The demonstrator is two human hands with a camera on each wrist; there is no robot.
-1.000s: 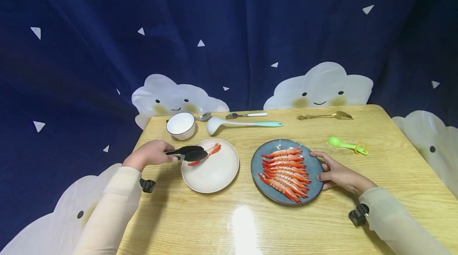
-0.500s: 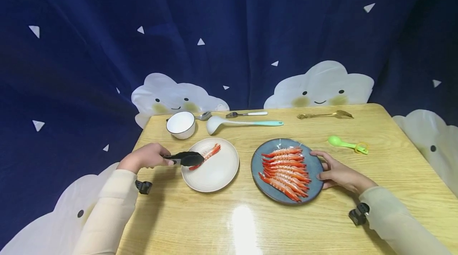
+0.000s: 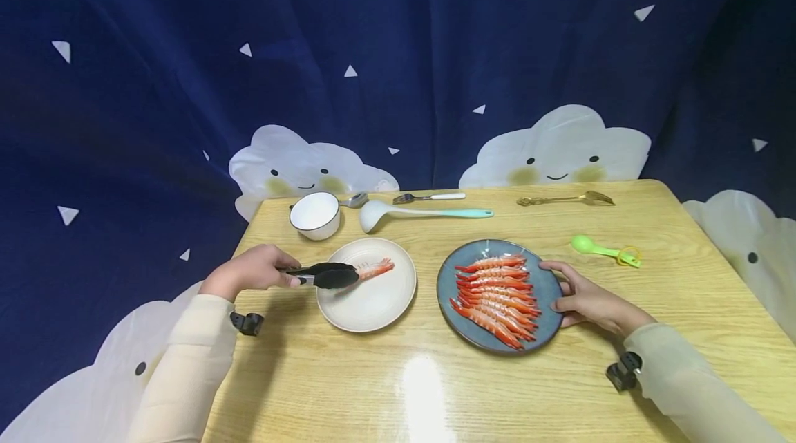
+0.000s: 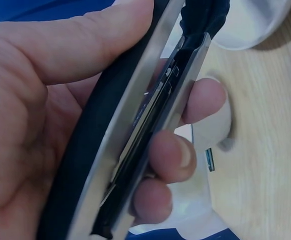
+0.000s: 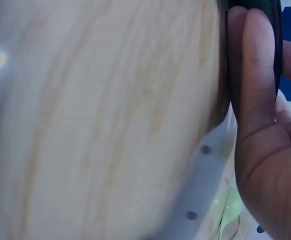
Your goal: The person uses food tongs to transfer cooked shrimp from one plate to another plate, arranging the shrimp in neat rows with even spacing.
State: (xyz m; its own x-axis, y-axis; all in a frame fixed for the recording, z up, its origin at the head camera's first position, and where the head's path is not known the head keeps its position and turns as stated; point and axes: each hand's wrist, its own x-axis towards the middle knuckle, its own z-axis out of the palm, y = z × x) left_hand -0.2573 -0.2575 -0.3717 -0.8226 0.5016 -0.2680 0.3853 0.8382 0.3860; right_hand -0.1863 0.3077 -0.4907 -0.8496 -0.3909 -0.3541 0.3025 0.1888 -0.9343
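Observation:
My left hand [image 3: 251,269] grips black tongs [image 3: 336,276] over the left part of a cream plate [image 3: 373,312]. A red-and-white shrimp [image 3: 376,268] sticks out past the tongs' tips, which cover its other end; whether it touches the plate I cannot tell. In the left wrist view, thumb and fingers wrap both metal-edged handles [image 4: 100,125], which lie close together. On the right, my right hand [image 3: 587,301] holds the rim of a blue-grey plate [image 3: 550,284] between thumb and fingers. Several shrimp [image 3: 497,298] lie in a row on that plate.
Behind the cream plate stand a white bowl [image 3: 315,215], a spoon [image 3: 356,200], a ladle [image 3: 429,213] and a white-handled fork [image 3: 429,198]. A gold utensil [image 3: 566,200] and a green spoon [image 3: 593,248] lie at the right. A blue curtain [image 3: 398,49] hangs behind the table.
The shrimp has swung from a slant to nearly level and shifted slightly right with the tongs. My left hand moved a little left, then stayed close by. The right hand and blue-grey plate stay put.

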